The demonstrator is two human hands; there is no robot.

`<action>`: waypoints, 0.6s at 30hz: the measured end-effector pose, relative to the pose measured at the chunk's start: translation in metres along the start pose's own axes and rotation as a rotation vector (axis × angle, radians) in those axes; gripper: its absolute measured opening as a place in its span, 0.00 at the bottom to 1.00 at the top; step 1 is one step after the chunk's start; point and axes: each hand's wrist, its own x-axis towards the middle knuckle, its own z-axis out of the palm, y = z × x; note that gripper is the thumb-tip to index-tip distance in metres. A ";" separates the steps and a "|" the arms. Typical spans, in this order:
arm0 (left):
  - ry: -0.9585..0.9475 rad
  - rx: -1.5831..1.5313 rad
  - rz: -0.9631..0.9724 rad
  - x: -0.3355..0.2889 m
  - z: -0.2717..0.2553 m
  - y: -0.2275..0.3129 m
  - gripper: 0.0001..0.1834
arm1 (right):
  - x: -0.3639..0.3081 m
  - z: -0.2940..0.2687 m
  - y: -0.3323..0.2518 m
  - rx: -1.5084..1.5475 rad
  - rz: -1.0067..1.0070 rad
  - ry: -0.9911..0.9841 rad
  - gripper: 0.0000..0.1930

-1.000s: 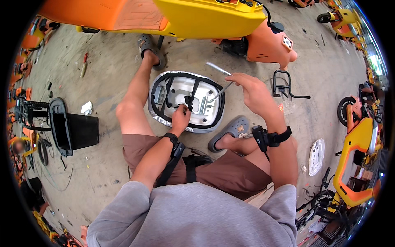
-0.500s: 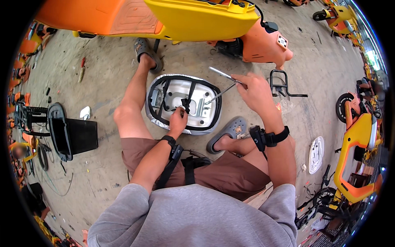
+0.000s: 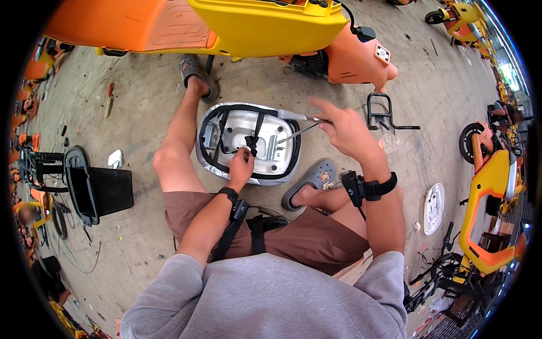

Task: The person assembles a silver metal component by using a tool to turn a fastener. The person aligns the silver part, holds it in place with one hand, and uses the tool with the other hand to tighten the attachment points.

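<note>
Tends an upturned oval grey seat (image 3: 262, 165) on the floor (image 3: 141, 101) between grey clogs (image 3: 320, 174), straps (image 3: 259, 121) of black fabric across, bracket (image 3: 272, 147) of silver metal seemingly unfinished, left hand (image 3: 241, 167) there, grip too hidden to tell, right hand (image 3: 347, 130) clasping an angled silver metal tool (image 3: 302, 131).

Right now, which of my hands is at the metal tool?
Your right hand, at the bend of the metal tool. Your left hand is over the seat, by the black straps.
</note>
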 end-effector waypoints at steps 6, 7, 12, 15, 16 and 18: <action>0.014 -0.002 0.031 0.001 0.002 -0.003 0.08 | 0.003 -0.007 -0.004 -0.328 -0.170 0.099 0.11; 0.017 -0.002 0.032 0.000 0.002 -0.002 0.08 | 0.003 -0.007 -0.005 -0.271 -0.098 0.060 0.11; 0.007 0.004 0.017 0.000 0.000 0.001 0.08 | 0.002 -0.006 -0.009 -0.042 0.125 -0.067 0.10; -0.004 0.000 0.007 0.000 0.000 0.000 0.08 | 0.001 -0.008 -0.008 -0.108 0.070 -0.090 0.10; -0.003 -0.003 0.005 0.000 0.001 -0.001 0.08 | 0.001 -0.006 -0.008 -0.095 0.031 -0.061 0.11; -0.004 0.001 0.000 0.001 0.001 -0.003 0.08 | 0.003 -0.002 -0.005 -0.068 -0.047 -0.004 0.12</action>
